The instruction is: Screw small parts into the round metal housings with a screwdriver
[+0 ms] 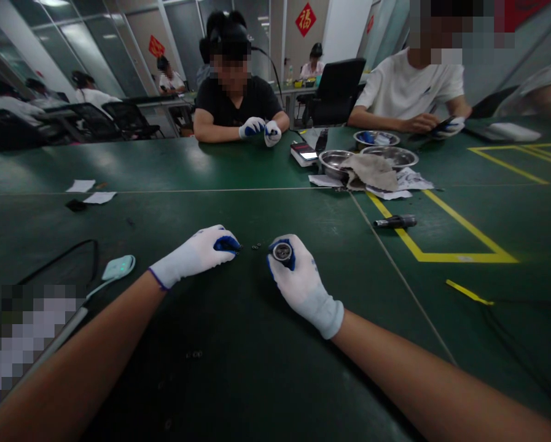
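Observation:
My right hand [298,273], in a white glove with blue palm, is closed around a dark cylinder with a metal-rimmed round end [282,252] that faces up towards me. The rest of the cylinder is hidden in the fingers. To its left, my left hand [206,252], gloved the same way, rests low over the table with thumb and fingers pinched together. Something tiny and dark shows at its fingertips, too small to name. Between the two hands lie a few tiny ring-like metal pieces [255,247] on the green table [238,319].
More faint small rings [194,354] lie nearer me. A black tool with a metal tip [396,221] sits right, by yellow tape. Metal bowls [337,161] with a grey cloth [371,172] stand farther back. A white cabled device [118,267] lies left. Two co-workers sit opposite.

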A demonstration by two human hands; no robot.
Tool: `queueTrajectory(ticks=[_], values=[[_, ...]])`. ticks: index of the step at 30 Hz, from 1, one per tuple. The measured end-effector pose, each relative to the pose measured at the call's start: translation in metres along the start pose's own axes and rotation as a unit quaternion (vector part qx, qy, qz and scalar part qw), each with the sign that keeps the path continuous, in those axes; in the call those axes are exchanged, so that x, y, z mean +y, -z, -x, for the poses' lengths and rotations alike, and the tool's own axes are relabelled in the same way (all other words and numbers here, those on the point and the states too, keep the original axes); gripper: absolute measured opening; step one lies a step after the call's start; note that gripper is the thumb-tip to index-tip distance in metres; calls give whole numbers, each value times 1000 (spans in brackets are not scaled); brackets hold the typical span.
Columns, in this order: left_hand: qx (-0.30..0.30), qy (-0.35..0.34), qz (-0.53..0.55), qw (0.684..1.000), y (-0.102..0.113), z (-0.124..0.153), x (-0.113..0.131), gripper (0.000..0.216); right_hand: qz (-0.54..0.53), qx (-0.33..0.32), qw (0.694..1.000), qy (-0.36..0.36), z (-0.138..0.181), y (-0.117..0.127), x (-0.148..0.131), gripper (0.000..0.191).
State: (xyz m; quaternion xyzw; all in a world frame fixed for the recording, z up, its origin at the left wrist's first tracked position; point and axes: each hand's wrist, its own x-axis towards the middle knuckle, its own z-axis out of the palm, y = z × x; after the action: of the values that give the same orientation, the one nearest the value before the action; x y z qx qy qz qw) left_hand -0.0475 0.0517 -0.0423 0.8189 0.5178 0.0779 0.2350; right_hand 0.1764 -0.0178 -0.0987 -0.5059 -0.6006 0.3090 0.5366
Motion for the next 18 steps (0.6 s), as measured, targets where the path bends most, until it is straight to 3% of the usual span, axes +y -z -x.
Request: queueTrajectory(ticks=[7,12,18], values=[[16,-31,53,998,6,2,13,30,-24,-73,997,17,0,6,-9,11],[55,-59,125,989,14,11,45,29,-21,-90,995,37,1,6,-13,8],[26,-129,122,984,8,24,79,18,-42,-134,989,49,2,8,-13,9]])
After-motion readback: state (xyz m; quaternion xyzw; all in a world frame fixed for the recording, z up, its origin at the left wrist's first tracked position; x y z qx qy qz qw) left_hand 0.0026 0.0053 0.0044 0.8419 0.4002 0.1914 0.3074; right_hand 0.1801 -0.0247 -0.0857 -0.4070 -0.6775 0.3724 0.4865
